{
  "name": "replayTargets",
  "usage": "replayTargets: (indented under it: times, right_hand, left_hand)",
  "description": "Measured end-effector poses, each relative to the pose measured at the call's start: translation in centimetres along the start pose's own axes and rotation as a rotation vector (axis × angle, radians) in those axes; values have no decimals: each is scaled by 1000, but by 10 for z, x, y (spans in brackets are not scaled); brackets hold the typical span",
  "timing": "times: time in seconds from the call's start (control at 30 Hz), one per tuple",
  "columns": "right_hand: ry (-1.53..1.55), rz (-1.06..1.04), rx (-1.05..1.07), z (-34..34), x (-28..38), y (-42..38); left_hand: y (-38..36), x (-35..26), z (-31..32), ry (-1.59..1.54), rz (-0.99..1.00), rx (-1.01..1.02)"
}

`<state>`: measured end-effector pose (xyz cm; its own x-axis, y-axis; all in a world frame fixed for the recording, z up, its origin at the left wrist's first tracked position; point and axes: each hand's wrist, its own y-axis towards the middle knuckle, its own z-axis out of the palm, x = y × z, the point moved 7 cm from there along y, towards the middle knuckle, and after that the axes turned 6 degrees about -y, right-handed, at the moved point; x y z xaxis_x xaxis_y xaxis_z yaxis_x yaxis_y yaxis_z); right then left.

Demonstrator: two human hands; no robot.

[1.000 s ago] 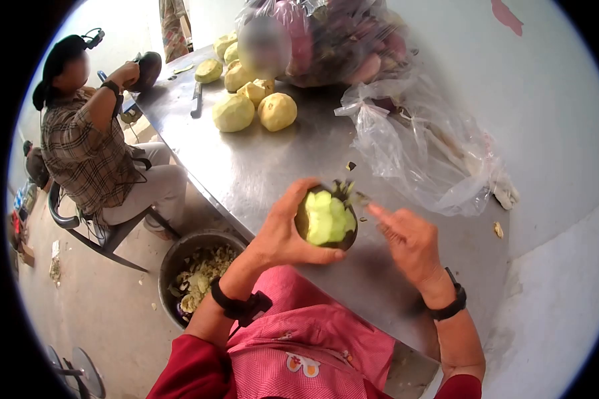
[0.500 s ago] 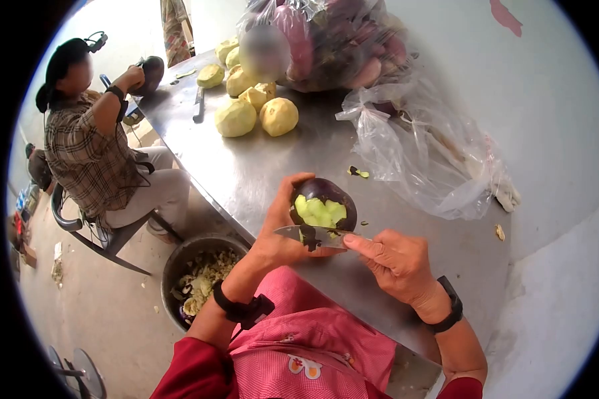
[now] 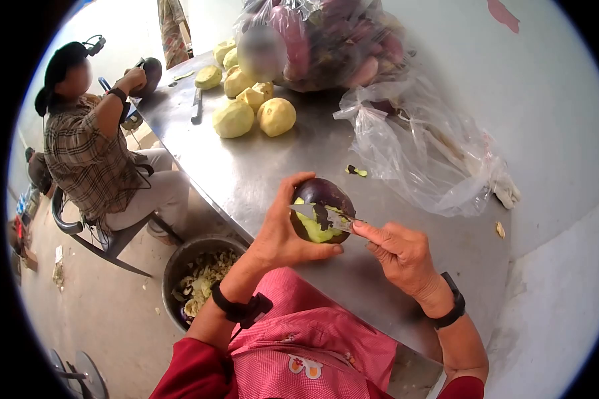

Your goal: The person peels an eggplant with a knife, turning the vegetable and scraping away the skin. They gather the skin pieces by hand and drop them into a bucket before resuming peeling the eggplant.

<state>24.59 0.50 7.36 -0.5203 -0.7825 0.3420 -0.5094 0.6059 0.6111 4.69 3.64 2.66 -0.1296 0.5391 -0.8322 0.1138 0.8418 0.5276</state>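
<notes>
My left hand (image 3: pixel 278 229) is wrapped round a dark purple eggplant (image 3: pixel 329 191) above the near edge of the metal table. Part of its skin is gone, baring pale green flesh that faces me. In my right hand (image 3: pixel 399 256) is a knife (image 3: pixel 334 221), its blade lying across the peeled patch. A dark scrap of peel clings to the blade. The knife handle is hidden inside my right fingers.
Several peeled eggplants (image 3: pixel 233 119) and another knife (image 3: pixel 197 105) lie on the metal table (image 3: pixel 306 151). A bag of eggplants (image 3: pixel 343 50) stands at the back beside crumpled plastic (image 3: pixel 419 153). A basin (image 3: pixel 170 282) of peelings sits on the floor. At left, a seated person (image 3: pixel 80 136) holds a dark eggplant.
The knife blade has moved up from the eggplant's lower edge onto the peeled patch. My left thumb now shows along the underside, and the bared flesh faces lower.
</notes>
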Motion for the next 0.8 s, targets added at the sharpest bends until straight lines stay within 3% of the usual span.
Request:
replayTargets:
  times: [0.23, 0.43, 0.57, 0.63, 0.8]
  right_hand:
    - [-21, -13, -5, 5, -1, -3]
    - [16, -43, -41, 8, 2, -3]
    - [-35, -44, -41, 8, 2, -4]
    - [-79, -38, -33, 7, 0, -4]
    - [-47, -24, -80, 8, -7, -3]
  left_hand:
    - [-2, 6, 3, -98, -98, -30]
    - [-2, 0, 5, 30, -69, -48]
    - [-3, -1, 4, -60, -63, -68]
    - [-2, 4, 3, -141, -172, -55]
    - [-2, 8, -3, -53, -99, -47]
